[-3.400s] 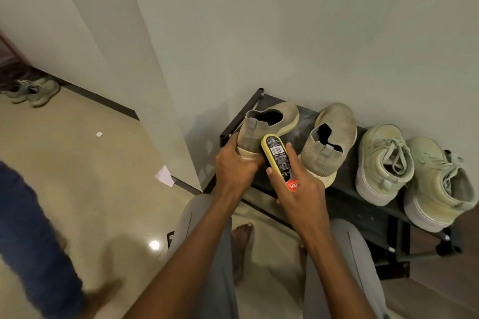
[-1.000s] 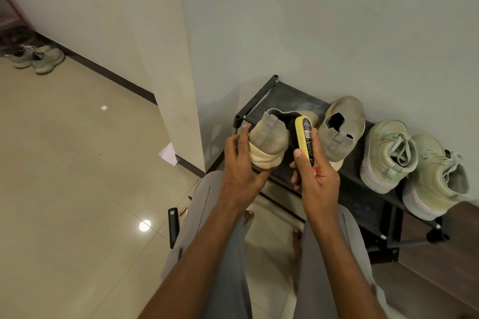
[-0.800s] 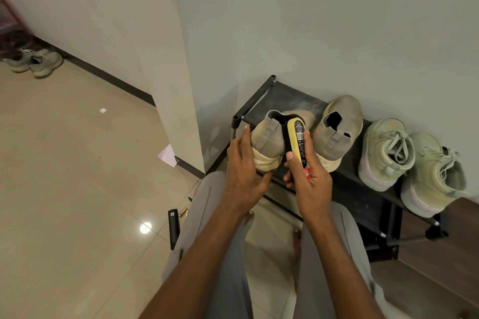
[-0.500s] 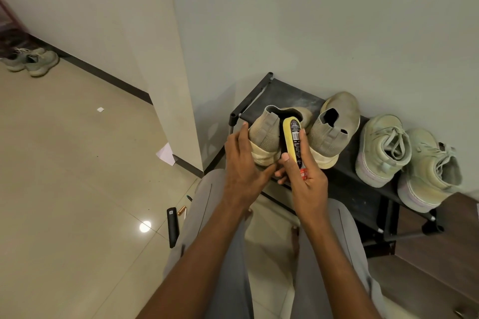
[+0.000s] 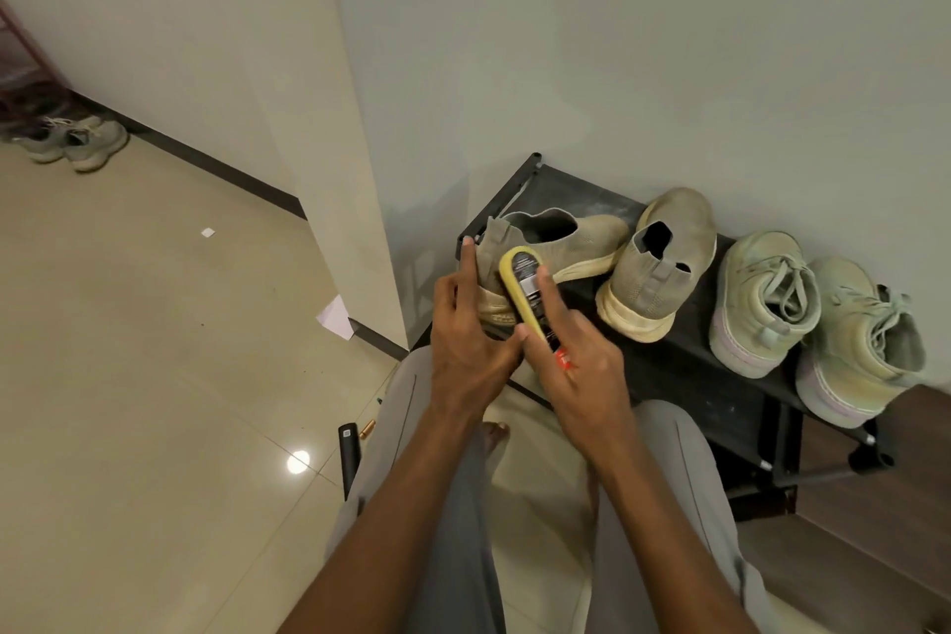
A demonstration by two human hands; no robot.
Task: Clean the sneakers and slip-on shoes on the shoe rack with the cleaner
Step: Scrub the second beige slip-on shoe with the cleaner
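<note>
Head view: left hand grips heel of slip-on shoe, fingers curled round it, index finger straight up along heel tab. Shoe turned on its side at left end of shoe rack, long axis left-right, toe pointing right toward second slip-on. Right hand holds cleaner, thumb and fingers wrapped round it; long axis diagonal, yellow end up-left, pressed against shoe's heel. Two sneakers stand at right end of rack, toes to wall.
</note>
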